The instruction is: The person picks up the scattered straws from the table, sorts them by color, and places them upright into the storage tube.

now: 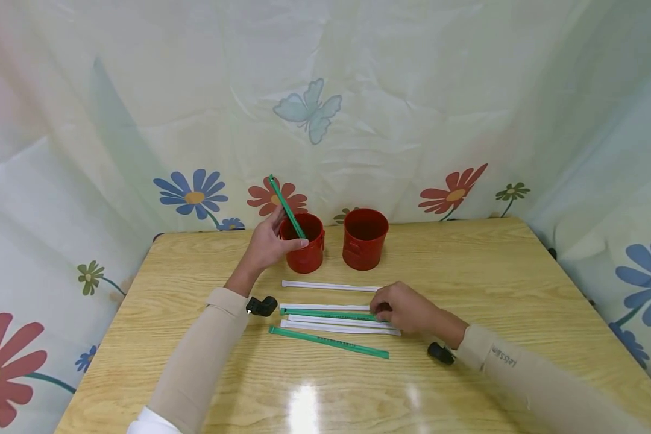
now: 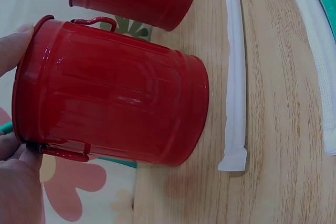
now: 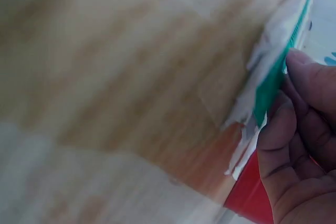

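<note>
Across the table [image 1: 483, 265], your right hand [image 1: 404, 307] is pinching a green straw [image 1: 328, 314] by its end, likely because that is leaving the close-lying white straws [image 1: 339, 328] easier to separate. Your left hand [image 1: 268, 241] is spanning the left bucket [image 1: 305, 260] at its rim, apparently steadying it while a tilted straw [image 1: 286, 206] is leaning into the mouth; I'm not able to tell whether those loosely bent fingers are gripping straw, rim or both. The right bucket [image 1: 361, 258] is standing just beside. Your knuckles are hiding the pinch from the head view, but the right wrist view is revealing it; the left wrist view is clearly showing a handle [image 2: 65, 154] near your fingers
</note>
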Demonstrator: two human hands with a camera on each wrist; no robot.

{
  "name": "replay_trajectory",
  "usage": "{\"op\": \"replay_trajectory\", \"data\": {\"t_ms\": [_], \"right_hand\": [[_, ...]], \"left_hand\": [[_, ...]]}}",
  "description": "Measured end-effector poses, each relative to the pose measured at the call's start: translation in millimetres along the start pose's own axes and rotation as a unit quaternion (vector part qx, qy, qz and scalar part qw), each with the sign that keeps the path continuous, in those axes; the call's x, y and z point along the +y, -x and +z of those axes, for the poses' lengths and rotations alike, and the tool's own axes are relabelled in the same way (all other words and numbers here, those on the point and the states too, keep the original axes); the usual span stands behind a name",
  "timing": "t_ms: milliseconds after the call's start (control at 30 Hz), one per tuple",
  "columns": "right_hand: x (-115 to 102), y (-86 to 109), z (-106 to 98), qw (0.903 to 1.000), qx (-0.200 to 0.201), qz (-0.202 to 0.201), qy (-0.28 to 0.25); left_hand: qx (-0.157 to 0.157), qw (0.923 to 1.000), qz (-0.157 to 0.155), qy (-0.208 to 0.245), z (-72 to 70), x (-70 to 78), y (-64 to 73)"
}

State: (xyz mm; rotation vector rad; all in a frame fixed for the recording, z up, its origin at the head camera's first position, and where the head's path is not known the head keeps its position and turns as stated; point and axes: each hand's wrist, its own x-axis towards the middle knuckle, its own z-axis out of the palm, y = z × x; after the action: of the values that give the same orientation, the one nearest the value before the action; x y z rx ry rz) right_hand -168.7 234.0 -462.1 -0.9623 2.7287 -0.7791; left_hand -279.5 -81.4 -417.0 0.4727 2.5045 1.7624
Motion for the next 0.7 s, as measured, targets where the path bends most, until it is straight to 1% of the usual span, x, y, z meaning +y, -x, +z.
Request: {"op": "replay_trajectory", "data": {"t_ms": [133, 267, 533, 700], "right_hand": [[-5, -0.2, 3, 0.9988, -0.008, -0.006, 0.048], [-11, -0.7, 6, 0.9951, -0.025, -0.011, 0.095], [-16, -0.8, 13, 0.9882, -0.041, -0.008, 0.147], [-17, 0.5, 11, 0.9854, -0.043, -0.009, 0.165]], "left_hand": [[-0.001, 1.0000, 0.006, -0.003, -0.5, -0.7, -0.4], [-0.003, 0.9999, 0.009, -0.008, -0.9, -2.3, -0.4], [-0.010, 0.9998, 0.015, -0.003, -0.2, -2.8, -1.7], [-0.017, 0.9998, 0.008, 0.006, -1.0, -2.6, -3.5]]}}
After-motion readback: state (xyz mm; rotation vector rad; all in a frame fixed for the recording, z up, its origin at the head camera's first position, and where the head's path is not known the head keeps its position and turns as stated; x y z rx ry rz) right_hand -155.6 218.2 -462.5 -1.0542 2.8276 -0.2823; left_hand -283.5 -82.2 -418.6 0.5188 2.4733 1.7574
